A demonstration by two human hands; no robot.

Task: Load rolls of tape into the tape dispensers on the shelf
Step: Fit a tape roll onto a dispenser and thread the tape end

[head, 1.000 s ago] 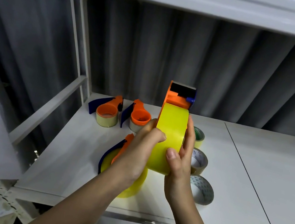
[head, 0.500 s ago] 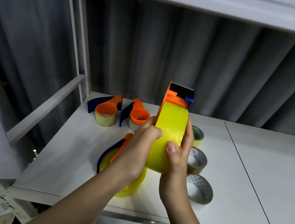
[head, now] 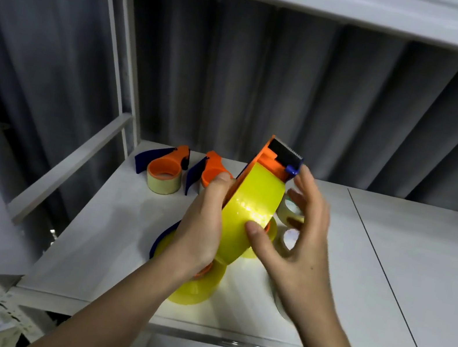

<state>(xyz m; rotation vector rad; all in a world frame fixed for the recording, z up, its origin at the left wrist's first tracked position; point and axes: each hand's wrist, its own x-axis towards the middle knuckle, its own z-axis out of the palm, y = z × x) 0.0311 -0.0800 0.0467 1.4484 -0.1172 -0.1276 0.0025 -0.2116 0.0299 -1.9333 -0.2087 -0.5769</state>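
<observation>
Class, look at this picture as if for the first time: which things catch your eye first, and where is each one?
The bright yellow tape roll in its orange dispenser stands out at the centre, gripped by the left hand while the right hand touches the roll with its thumb, fingers spread. Behind, at the back left of the white shelf, lie two more orange dispensers, each with a roll.

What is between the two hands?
In the head view, the yellow tape roll on the orange dispenser lies between the left hand and the right hand.
</observation>
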